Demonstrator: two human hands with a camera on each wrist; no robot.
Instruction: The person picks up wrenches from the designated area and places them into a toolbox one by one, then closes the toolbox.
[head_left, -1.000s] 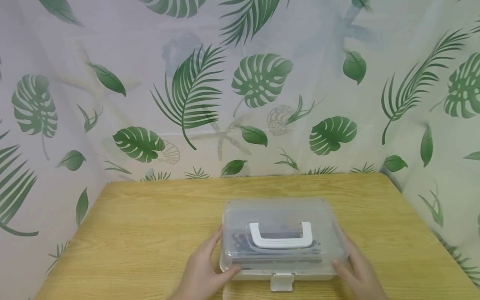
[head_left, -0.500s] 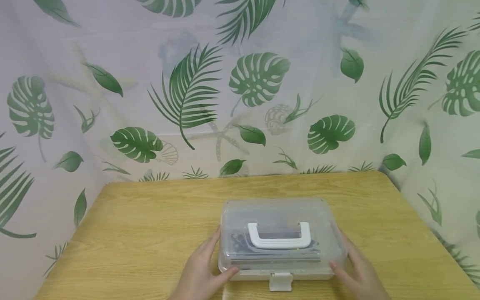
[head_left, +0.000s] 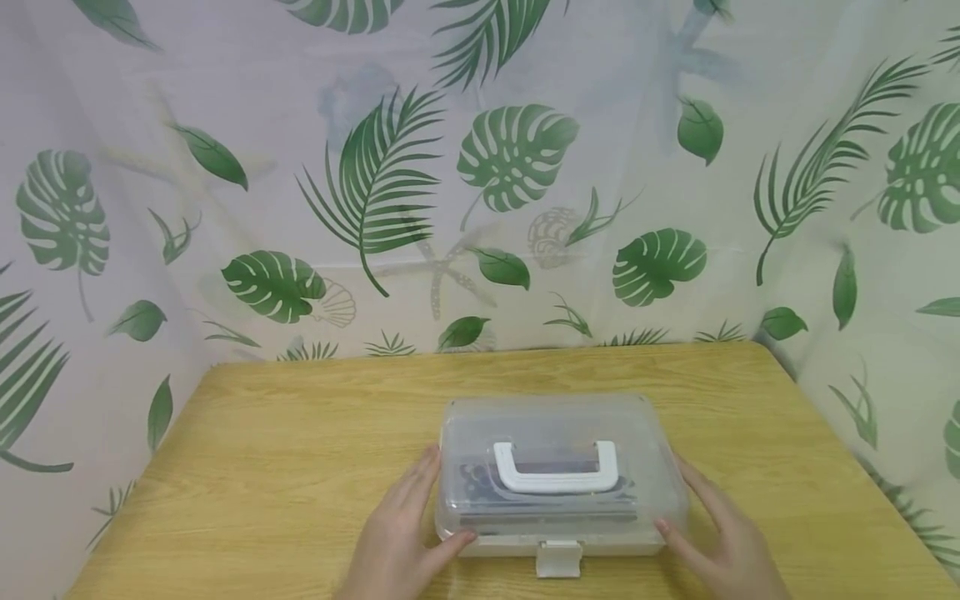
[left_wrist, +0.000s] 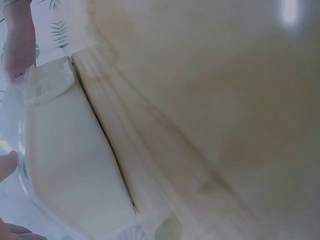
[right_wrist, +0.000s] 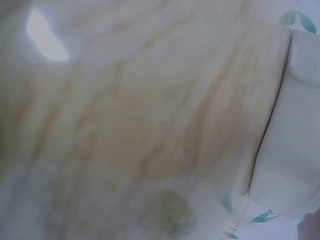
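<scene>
A plastic storage box (head_left: 561, 517) with a clear lid, a white carry handle (head_left: 557, 482) and a white front latch (head_left: 558, 558) sits on the table, right of its middle. Dark and patterned contents show dimly through the lid. My left hand (head_left: 401, 529) lies along the box's left side, fingers fairly straight, thumb at the front corner. At the opposite side, my right hand (head_left: 723, 537) rests the same way, its thumb near the front right corner. The left wrist view shows the box's pale front wall (left_wrist: 75, 150), with the left thumb (left_wrist: 7, 165) at the lid edge.
The wood-grain table (head_left: 300, 467) stretches to the left of and behind the box. A pale cloth (head_left: 420, 208) printed with green leaves hangs along the back and both sides. Bright reflections lie on the tabletop in both wrist views.
The head view has shifted very slightly. Both hands stay beside the box, which keeps its place on the table with its lid down.
</scene>
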